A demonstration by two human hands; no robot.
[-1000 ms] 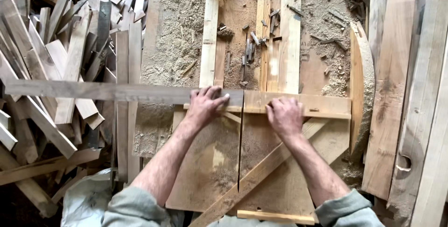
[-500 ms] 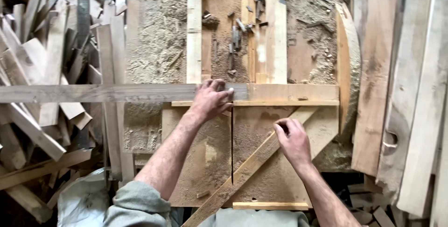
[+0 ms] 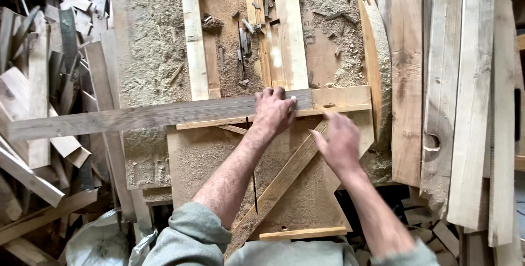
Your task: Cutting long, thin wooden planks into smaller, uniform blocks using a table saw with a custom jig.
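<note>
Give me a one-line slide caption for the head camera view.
Left hand presses a long grey plank across a sawdust-covered wooden panel; right hand hovers beside it.

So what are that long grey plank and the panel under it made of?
The plank under the left hand looks like bare, weathered wood: grey, with streaky grain and no sheen. The panel looks like raw, paler wood, unfinished and dusted with sawdust; its diagonal brace shows the same grain.
</note>
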